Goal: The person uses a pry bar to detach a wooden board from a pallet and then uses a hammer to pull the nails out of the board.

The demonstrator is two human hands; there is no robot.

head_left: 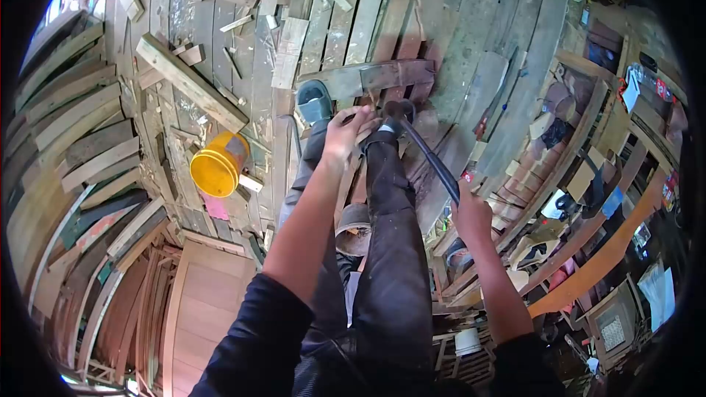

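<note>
Two hands are set apart: the right hand (472, 215) is closed around the dark handle of a hammer (434, 160), whose blurred head is just beside the left hand (351, 134), between the person's feet. Whether the left hand's bent fingers grip anything cannot be told; just beyond them, a wooden crosspiece (364, 79) lies by some slats (364, 23), with a yellow bucket (219, 164) off to the left.

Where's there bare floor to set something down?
Upper right looks best: open floorboards between the row of short boards and a long thin strip. It's crowded around the yellow bucket, with wood scraps beyond, and where the left hand is close to the hammer.
</note>
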